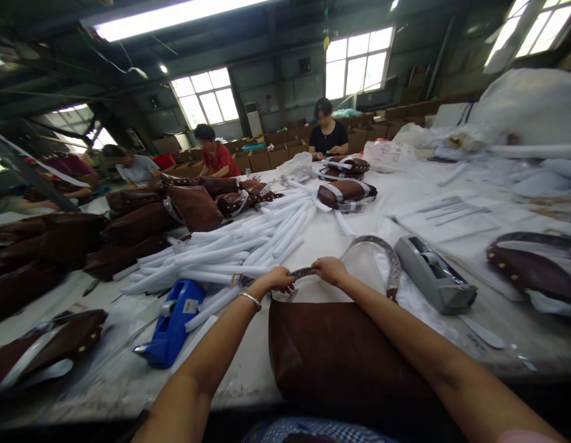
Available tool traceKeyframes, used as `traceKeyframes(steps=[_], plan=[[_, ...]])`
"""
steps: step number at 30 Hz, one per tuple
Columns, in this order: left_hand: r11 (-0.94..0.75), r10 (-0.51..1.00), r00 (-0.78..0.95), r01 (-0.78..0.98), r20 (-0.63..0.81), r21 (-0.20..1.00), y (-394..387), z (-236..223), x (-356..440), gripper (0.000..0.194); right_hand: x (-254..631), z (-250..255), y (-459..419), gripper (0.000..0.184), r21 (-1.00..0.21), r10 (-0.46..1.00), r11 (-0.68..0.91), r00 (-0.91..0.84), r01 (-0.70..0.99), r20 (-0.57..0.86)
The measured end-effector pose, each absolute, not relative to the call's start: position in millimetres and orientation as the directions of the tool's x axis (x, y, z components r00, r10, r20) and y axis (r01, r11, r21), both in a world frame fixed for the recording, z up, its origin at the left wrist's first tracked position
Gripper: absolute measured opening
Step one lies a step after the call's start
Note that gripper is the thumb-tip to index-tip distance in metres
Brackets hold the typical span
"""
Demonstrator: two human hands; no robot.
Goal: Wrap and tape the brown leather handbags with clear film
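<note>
At the near edge of the white worktable [239,375], directly ahead: brown leather handbag [322,344], with shoulder strap [302,272] raised beyond its top edge and looping off to the right. Grasping strap with left hand [280,280], metal buckle [236,279] showing left of it; pinching same strap with right hand [329,271], short span between. Probably best to keep that span straight and untwisted, grip lightly to spare the apparent clear wrap [386,245], and leave handbag resting on the table. Watch for snagging loop on grey tape dispenser [435,277] just beside. Keep left elbow clear of blue tape dispenser [175,323] and white foam tubes [211,261].
</note>
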State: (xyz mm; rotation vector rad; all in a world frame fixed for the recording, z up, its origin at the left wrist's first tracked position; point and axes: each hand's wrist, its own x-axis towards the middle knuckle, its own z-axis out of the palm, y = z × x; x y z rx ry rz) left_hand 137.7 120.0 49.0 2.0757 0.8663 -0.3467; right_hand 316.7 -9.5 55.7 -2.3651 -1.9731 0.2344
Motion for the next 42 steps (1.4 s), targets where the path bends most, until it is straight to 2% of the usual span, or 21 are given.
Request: traceKeyframes(steps=[4,10,14,17,20,23,27,32,42], plan=[[-0.477,0.522,0.745,0.659,-0.416,0.582,114,51,142,0.034,328,38,-19,0.027,-0.136,0.973,-0.228,0.22,0.964,-0.072],[-0.557,0.669,0.694,0.705,-0.266,0.438,112,52,128,0.029,332,29,-19,0.029,-0.12,0.973,-0.23,0.231,0.966,-0.009],[-0.568,0.684,0.705,0.674,-0.184,0.471,101,50,129,0.041,328,30,-16,0.025,-0.084,0.977,-0.198,0.204,0.976,0.058],[-0.594,0.592,0.789,0.565,-0.164,0.573,90,50,139,0.055,328,29,-15,0.022,-0.064,0.977,-0.193,0.198,0.979,0.083],[-0.609,0.421,0.891,0.416,-0.17,0.675,84,51,145,0.046,329,27,-16,0.021,-0.057,0.979,-0.182,0.187,0.982,0.085],[-0.643,0.273,0.95,0.296,-0.149,0.706,87,53,145,0.042,330,26,-17,0.019,-0.06,0.98,-0.174,0.179,0.983,0.085],[-0.738,0.157,0.984,0.176,-0.087,0.652,104,56,138,0.047,331,25,-17,0.019,-0.073,0.981,-0.169,0.174,0.983,0.082],[-0.828,0.027,0.992,0.09,-0.121,0.553,120,54,137,0.033,332,24,-17,0.02,-0.085,0.982,-0.162,0.169,0.983,0.085],[-0.95,-0.062,0.986,-0.01,-0.156,0.312,124,57,154,0.017,334,19,-16,0.018,-0.104,0.979,-0.173,0.182,0.979,0.086]])
